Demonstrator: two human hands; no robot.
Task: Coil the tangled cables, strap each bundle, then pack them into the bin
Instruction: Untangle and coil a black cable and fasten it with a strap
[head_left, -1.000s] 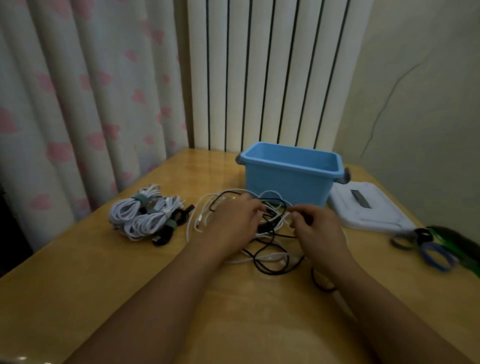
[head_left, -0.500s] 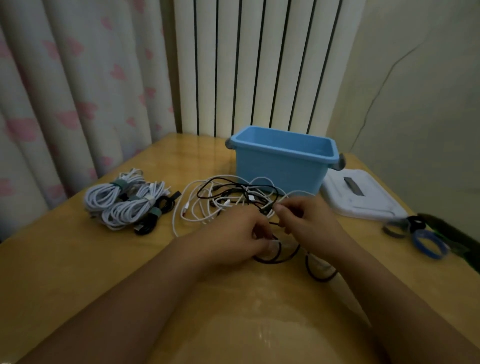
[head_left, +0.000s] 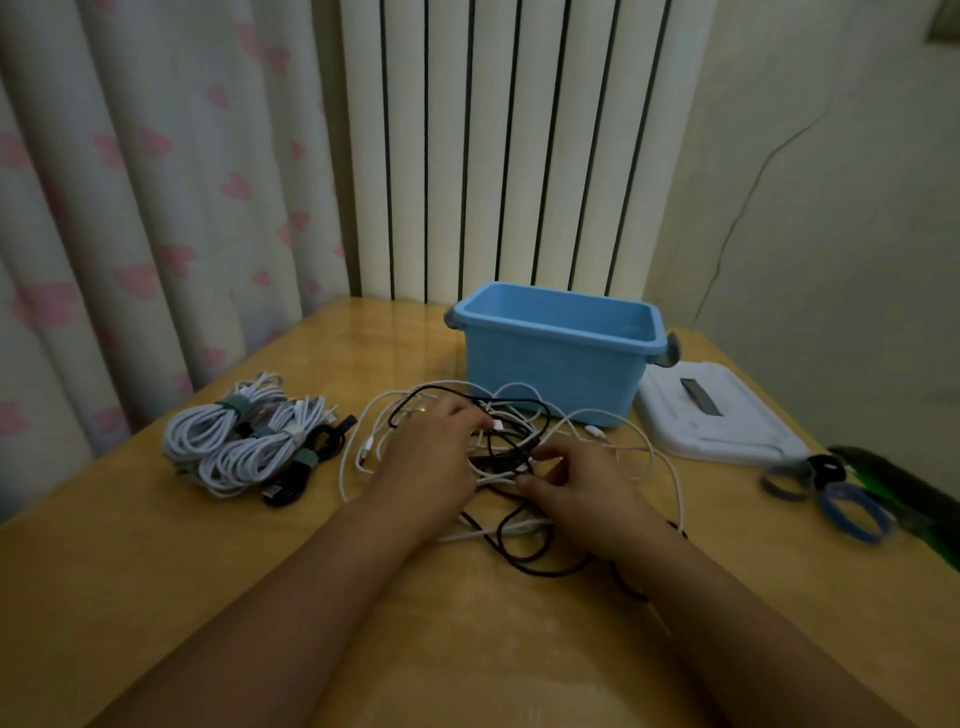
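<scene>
A tangle of white and black cables (head_left: 524, 525) lies on the wooden table in front of the blue bin (head_left: 556, 364). My left hand (head_left: 431, 462) rests on the left part of the tangle, its fingertips curled into the strands by a white plug. My right hand (head_left: 587, 488) is on the right part, with thumb and forefinger closing round a black strand in the middle. Strapped coils of white and black cable (head_left: 244, 441) lie together at the left of the table. The bin shows nothing inside from here.
The bin's white lid (head_left: 711, 421) lies flat to its right. Loose straps, grey, black and blue (head_left: 831, 493), sit near the table's right edge beside a green object (head_left: 904, 488). A curtain and a radiator stand behind the table.
Both hands moved away from me, back onto the tangle nearer the bin. The cable loops have spread out wider on the table. The view shifted a little.
</scene>
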